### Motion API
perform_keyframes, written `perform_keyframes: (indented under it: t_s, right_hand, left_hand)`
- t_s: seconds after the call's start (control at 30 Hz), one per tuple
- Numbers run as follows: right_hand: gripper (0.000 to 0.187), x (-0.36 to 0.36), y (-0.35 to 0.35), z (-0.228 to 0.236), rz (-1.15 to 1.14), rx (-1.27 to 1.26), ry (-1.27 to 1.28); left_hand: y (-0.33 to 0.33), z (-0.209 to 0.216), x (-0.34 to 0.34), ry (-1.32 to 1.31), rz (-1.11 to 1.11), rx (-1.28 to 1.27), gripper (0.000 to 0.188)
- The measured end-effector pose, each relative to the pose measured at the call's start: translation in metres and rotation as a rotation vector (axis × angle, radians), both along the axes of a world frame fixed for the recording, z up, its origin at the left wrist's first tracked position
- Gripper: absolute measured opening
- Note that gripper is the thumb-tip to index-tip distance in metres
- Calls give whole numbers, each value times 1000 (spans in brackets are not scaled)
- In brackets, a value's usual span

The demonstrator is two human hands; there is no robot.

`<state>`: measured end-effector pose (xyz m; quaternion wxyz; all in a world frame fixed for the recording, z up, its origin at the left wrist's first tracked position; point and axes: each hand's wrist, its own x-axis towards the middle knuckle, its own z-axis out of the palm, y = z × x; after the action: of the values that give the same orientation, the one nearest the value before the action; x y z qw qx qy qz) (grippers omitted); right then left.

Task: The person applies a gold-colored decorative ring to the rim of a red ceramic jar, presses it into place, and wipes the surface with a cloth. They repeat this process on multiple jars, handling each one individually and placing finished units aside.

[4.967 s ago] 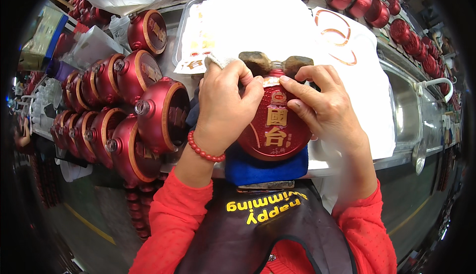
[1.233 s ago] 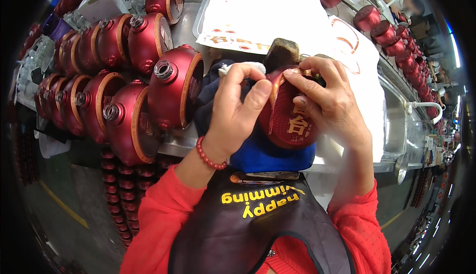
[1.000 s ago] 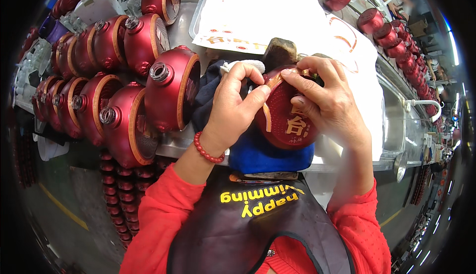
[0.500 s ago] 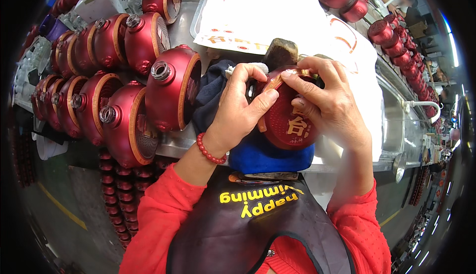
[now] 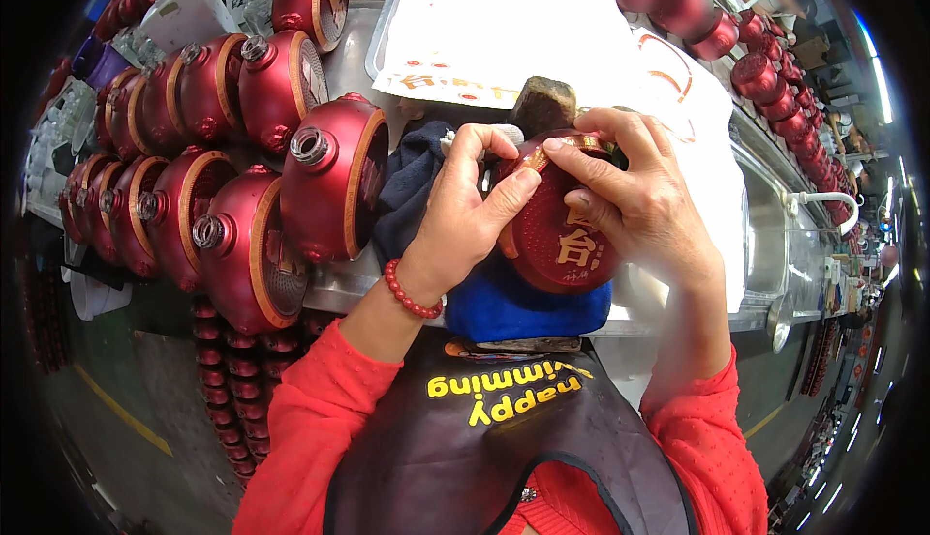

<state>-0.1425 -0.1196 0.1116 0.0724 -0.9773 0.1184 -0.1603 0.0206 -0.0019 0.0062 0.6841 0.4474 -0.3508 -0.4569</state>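
Note:
A round, flat-sided red bottle (image 5: 557, 249) with gold lettering on its face leans on a folded blue cloth (image 5: 528, 310) in front of me. Along its upper left rim runs a narrow gold-orange strip (image 5: 533, 159). My left hand (image 5: 470, 201), with a red bead bracelet at the wrist, has thumb and bent index finger closed at the strip on that rim. My right hand (image 5: 644, 182) curls over the bottle's top right, its index fingertip pressing on the strip close to the left thumb. The bottle's neck cannot be made out.
Several red bottles (image 5: 334, 177) with orange rims and glass necks crowd the left side. A dark block (image 5: 542, 104) and a navy cloth (image 5: 412, 182) lie behind the bottle in hand. White decal sheets (image 5: 513, 22) cover a tray at the back. A metal sink edge (image 5: 775, 215) runs along the right.
Both hands stay at the rim with small finger movements. Less of the orange strip shows below my left thumb. The row of bottles at the upper right sits differently in the picture.

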Motion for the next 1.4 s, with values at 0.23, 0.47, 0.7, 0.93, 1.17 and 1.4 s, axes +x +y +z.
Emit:
perform_keyframes:
  t_s: [0.23,0.47,0.7,0.93,1.17,1.4]
  right_hand:
    - [52,1,0,-1,-2,9,0]
    - [56,-4,-1,-3,-6,-32,19]
    - [54,-9,0,-3,-13,-15,-10]
    - [53,-12,4,-4,-24,-19,-56]
    - [53,-17,6,-1,-43,10,-62]
    - [56,-20,6,-3,-34,23,-118]
  left_hand:
    - [4,-4,-4,-63,55,-68,31]
    - [41,-10,-13,-670,228,-136,80]
    - [58,-17,-13,-1070,414,-239,67]
    - [59,-2,-20,-817,374,-38,41]
    - [62,10,-21,-518,251,0,33]
    - [38,13,-18,-730,415,23,20]
